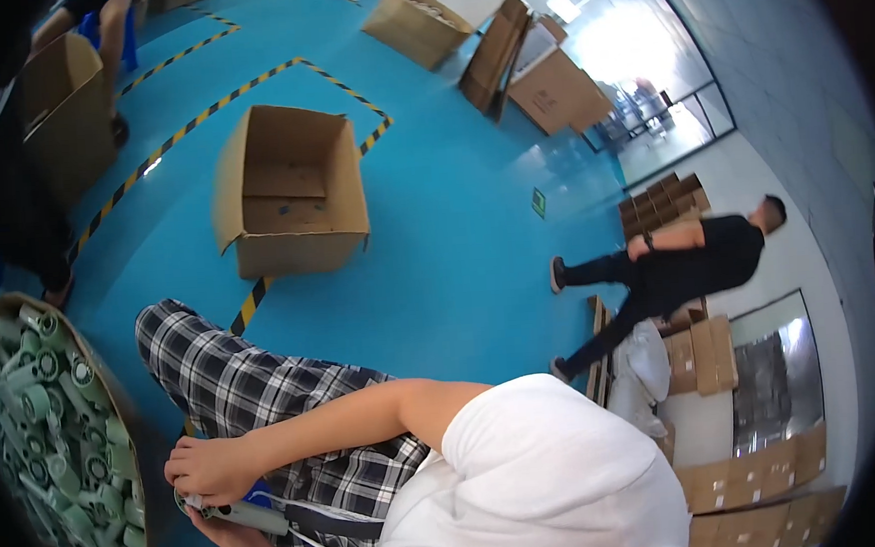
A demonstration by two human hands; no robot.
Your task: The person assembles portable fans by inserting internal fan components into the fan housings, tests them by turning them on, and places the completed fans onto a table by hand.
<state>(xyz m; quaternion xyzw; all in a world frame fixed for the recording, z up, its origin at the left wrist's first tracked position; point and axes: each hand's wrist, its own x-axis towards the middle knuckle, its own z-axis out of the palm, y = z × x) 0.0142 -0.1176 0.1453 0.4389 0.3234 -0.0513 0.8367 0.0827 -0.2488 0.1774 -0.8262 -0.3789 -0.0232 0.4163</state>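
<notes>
Low on the left, my two hands work over my plaid-covered lap. My right hand (209,470) is bent over the end of a pale green tubular part (257,517), fingers closed; a small whitish piece shows beneath them. My left hand (235,537), partly covered, grips the same part from below. White cords (317,509) run beside it toward my body, next to a dark strap. A bit of blue shows behind the part. Close by stands a large carton (114,394) full of similar pale green tubular pieces (52,437), many with round ring ends.
An open carton (291,257) stands on the blue floor (426,244) ahead, beside yellow-black floor tape. A person in black (697,258) is at the right, near stacked boxes. Another person (27,188) sits by a carton at the far left. More cartons (417,24) stand farther back.
</notes>
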